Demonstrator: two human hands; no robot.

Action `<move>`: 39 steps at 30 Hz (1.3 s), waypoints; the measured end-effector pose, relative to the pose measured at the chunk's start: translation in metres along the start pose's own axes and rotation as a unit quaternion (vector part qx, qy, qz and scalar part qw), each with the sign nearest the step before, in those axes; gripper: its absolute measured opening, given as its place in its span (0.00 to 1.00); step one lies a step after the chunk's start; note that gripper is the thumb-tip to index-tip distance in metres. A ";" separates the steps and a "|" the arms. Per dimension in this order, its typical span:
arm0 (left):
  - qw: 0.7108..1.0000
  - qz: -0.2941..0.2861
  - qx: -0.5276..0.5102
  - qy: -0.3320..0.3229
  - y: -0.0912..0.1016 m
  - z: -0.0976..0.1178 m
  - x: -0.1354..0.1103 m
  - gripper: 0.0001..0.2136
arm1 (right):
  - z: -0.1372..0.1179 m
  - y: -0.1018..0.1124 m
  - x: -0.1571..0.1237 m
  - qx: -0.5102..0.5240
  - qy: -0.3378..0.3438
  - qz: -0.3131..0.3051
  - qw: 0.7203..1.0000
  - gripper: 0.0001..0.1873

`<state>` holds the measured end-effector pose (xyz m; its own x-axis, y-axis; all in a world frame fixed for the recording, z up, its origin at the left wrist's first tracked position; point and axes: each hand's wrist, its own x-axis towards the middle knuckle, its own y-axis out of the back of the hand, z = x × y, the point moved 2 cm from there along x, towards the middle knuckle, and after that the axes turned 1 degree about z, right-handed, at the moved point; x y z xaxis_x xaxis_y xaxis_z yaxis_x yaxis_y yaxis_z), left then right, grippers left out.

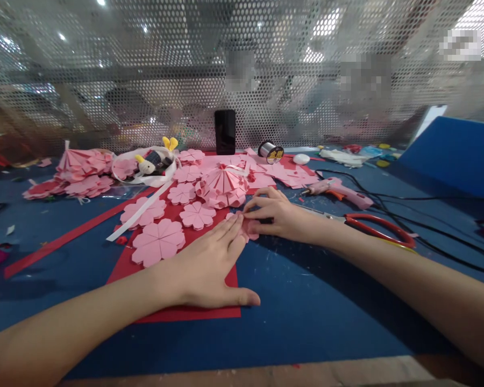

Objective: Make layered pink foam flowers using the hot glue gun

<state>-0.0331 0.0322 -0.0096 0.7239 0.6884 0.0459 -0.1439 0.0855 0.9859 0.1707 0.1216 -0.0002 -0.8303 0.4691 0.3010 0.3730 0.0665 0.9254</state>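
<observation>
A pink paper flower lies mostly hidden under my fingertips near the middle of the table. My left hand is spread flat over a red paper sheet, thumb stretched out to the right and fingertips on that flower. Coming from the right, my right hand rests curved fingers and thumb on the flower, with gaps between them. Several stacks of pink paper flowers sit left of my hands. Just beyond them stands a pleated pink paper piece.
Red-handled scissors and a pink glue gun with black cables lie right. A wire spool and upright phone stand before a perforated metal screen. A white strip and folded pink pieces lie left.
</observation>
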 end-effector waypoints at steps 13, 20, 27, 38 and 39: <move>1.000 -0.008 0.015 0.000 0.003 0.002 0.002 0.48 | 0.004 0.006 -0.001 -0.040 0.022 0.026 0.999 0.16; 1.000 -0.019 -0.003 0.013 0.003 0.003 0.001 0.49 | 0.007 0.005 -0.001 -0.045 0.039 -0.009 0.998 0.16; 0.999 -0.037 -0.004 0.010 0.005 0.004 0.001 0.49 | -0.004 0.009 -0.004 -0.120 0.089 0.001 0.989 0.16; 0.999 0.033 -0.002 0.002 0.007 -0.003 0.004 0.42 | -0.014 0.011 -0.004 -0.037 0.133 0.023 0.990 0.10; 0.999 0.040 0.003 -0.001 0.007 -0.004 0.005 0.42 | -0.015 0.011 -0.003 -0.039 0.136 0.020 0.990 0.11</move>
<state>-0.0330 0.0387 -0.0034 0.7112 0.6919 0.1243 -0.1974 0.0268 0.9800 0.1713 0.1077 0.0128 -0.9003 0.2150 0.3784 0.3832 -0.0204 0.9234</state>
